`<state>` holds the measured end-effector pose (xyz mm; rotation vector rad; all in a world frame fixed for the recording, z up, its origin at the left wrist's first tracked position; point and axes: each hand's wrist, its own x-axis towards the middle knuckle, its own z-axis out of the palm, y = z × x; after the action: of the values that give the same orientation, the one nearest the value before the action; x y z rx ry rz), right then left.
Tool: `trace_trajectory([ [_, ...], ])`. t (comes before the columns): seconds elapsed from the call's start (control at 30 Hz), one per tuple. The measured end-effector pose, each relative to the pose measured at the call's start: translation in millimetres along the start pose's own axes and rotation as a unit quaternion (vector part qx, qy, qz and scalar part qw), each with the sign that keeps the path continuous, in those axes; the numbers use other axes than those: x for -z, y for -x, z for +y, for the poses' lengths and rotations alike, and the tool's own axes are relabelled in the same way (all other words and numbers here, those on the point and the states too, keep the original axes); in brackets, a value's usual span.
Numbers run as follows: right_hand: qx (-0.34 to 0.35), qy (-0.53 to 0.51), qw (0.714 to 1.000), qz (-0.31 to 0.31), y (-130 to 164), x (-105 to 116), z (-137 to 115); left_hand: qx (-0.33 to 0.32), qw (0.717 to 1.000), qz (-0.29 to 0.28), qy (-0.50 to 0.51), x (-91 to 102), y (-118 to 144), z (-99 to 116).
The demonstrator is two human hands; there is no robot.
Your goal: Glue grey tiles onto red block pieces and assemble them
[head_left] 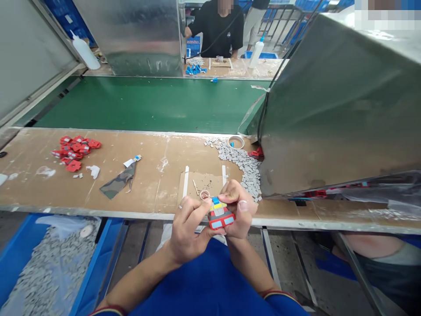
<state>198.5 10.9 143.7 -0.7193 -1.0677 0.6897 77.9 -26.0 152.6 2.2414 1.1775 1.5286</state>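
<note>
Both of my hands hold a small red toy piece [220,216] with grey, yellow and blue parts, just in front of the bench edge. My left hand [187,230] grips it from the left with thumb and fingers. My right hand [239,207] curls over its top and right side. Close behind the hands, on the brown bench top [148,171], lies a small ring [205,194]. A heap of small grey pieces [241,164] stretches away to the right of it.
A pile of red parts [75,151] lies far left, a camouflage scrap [120,181] mid-left, a tape roll [236,141] behind the grey heap. A green conveyor belt [154,103] runs behind. A large metal hood [338,105] fills the right. A blue bin of grey pieces [49,267] sits lower left. Another person [219,28] works opposite.
</note>
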Motion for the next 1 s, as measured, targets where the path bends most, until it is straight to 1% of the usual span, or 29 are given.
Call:
trace_trajectory([
  [0.1, 0.002, 0.001, 1.0, -0.006, -0.3, 0.8, 0.9, -0.004, 1.0, 0.009, 0.0, -1.6, 1.7, -1.5],
  [0.33, 0.028, -0.01, 0.999, -0.024, -4.6, 3.0, -2.4, -0.023, 1.0, 0.004, -0.008, -0.9, 1.4, -1.0],
  [0.53, 0.057, -0.009, 0.998, -0.021, -9.7, -0.1, -8.8, -0.036, 0.999, 0.013, 0.002, -1.3, -1.1, 1.0],
  [0.73, 0.077, 0.025, 0.996, -0.021, -11.1, -1.5, -12.8, -0.033, 0.999, 0.019, 0.005, -0.1, -0.3, 3.0],
  [0.87, 0.078, 0.033, 0.996, -0.019, -9.9, -1.3, -15.4, -0.034, 0.999, 0.017, 0.008, 2.0, 0.9, 4.6],
  [1.0, 0.075, 0.046, 0.996, -0.014, -8.0, -1.1, -17.1, -0.02, 0.999, 0.024, 0.012, 3.2, 2.3, 7.9],
])
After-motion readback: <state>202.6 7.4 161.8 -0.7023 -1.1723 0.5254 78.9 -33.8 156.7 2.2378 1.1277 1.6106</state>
